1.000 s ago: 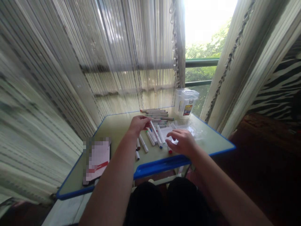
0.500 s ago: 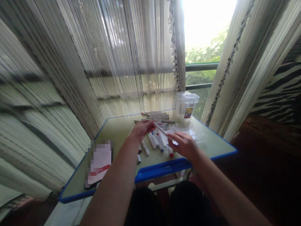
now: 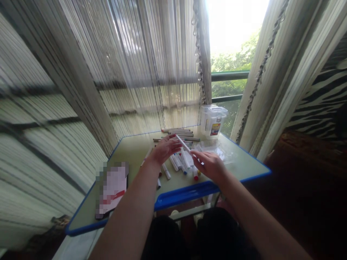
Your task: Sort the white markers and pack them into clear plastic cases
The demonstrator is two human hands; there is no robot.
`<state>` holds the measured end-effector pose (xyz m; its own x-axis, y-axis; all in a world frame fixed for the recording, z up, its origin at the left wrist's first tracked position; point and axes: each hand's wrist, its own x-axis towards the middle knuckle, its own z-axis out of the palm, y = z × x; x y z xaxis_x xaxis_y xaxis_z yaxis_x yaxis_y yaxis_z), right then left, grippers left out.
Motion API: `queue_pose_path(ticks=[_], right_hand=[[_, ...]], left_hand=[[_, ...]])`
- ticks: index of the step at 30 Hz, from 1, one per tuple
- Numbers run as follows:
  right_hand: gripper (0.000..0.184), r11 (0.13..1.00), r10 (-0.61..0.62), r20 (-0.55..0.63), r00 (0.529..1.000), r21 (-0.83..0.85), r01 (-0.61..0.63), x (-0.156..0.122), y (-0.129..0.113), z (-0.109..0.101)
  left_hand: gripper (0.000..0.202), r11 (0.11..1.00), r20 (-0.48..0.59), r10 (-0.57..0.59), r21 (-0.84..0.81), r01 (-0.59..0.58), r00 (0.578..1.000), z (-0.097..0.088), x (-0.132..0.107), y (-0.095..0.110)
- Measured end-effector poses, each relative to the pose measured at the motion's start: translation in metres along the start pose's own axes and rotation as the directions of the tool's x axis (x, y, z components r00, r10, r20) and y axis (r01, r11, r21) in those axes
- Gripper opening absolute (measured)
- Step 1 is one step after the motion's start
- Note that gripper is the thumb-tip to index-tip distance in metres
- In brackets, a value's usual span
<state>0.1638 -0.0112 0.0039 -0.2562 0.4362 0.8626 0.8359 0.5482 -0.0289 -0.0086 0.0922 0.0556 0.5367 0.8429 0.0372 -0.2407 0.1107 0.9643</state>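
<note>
Cream-topped bench (image 3: 128, 151) with a raised blue rim, seen from above its near edge. At the far right corner, a clear, lidded plastic box (image 3: 214, 121) with a small coloured label. Along the left edge, a flat, dark-rimmed object (image 3: 114, 193) with a pixelated pinkish top. Inward from the right edge, a sheet of clear, crinkled plastic (image 3: 226, 155). Over the middle of the bench, two bare hands: left hand (image 3: 168, 148) closer to the far edge, right hand (image 3: 207, 164) closer to the right edge. Near the far edge, slim grey pens (image 3: 180, 132), most roughly parallel to that edge. Toward the near edge, scattered white cylindrical markers (image 3: 173, 163), a few with blue or red ends. Between the hands, raised above the pile, one slim white marker (image 3: 183, 143): long axis aslant, from the far left corner's side toward the near right corner. Right hand closed on the near-right end; left hand at the far-left end, fingers extended, touching or just behind, grip impossible to tell.
</note>
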Motion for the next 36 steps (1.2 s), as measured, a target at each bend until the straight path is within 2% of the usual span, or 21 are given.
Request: queue_pose_path(ticks=[3, 6, 8, 14, 20, 25, 29, 33, 36], right_hand=[[0.026, 0.999, 0.046, 0.056, 0.997, 0.027, -0.047, 0.000, 0.000, 0.000], [0.028, 0.996, 0.060, 0.109, 0.992, 0.063, -0.068, 0.000, 0.000, -0.001], [0.029, 0.995, 0.043, 0.115, 0.992, 0.081, -0.053, 0.000, -0.001, -0.001], [0.023, 0.998, -0.032, 0.103, 0.994, 0.064, 0.026, -0.001, -0.001, 0.000], [0.019, 0.997, -0.053, 0.091, 0.994, 0.054, 0.049, -0.002, 0.000, 0.002], [0.019, 0.997, -0.053, 0.087, 0.995, 0.059, 0.048, -0.001, 0.000, 0.003], [0.018, 0.996, -0.079, 0.019, 0.997, 0.051, 0.078, 0.000, -0.001, 0.002], [0.016, 0.995, -0.094, -0.080, 0.992, 0.012, 0.096, 0.002, -0.003, 0.000], [0.016, 0.996, -0.091, -0.114, 0.989, -0.015, 0.090, 0.003, -0.004, -0.001]], left_hand=[[0.027, 1.000, 0.012, -0.007, -0.005, 0.007, 1.000, 0.001, 0.002, -0.002], [0.013, 0.999, 0.020, -0.015, -0.035, 0.016, 1.000, 0.001, 0.005, -0.004], [0.006, 0.998, 0.006, -0.020, -0.052, 0.020, 1.000, 0.001, 0.006, -0.005], [0.003, 0.999, -0.020, -0.048, -0.013, 0.047, 0.999, 0.000, 0.007, -0.006], [0.016, 0.996, 0.008, -0.055, 0.070, 0.055, 0.998, -0.001, 0.010, -0.012], [0.026, 0.991, -0.002, -0.011, 0.132, 0.011, 1.000, 0.001, 0.011, -0.017], [0.031, 0.987, -0.032, 0.034, 0.161, -0.028, 0.999, 0.000, 0.012, -0.016], [0.031, 0.984, -0.120, 0.058, 0.173, -0.036, 0.991, -0.002, 0.012, -0.013], [0.032, 0.985, -0.125, 0.065, 0.166, -0.044, 0.990, -0.001, 0.012, -0.012]])
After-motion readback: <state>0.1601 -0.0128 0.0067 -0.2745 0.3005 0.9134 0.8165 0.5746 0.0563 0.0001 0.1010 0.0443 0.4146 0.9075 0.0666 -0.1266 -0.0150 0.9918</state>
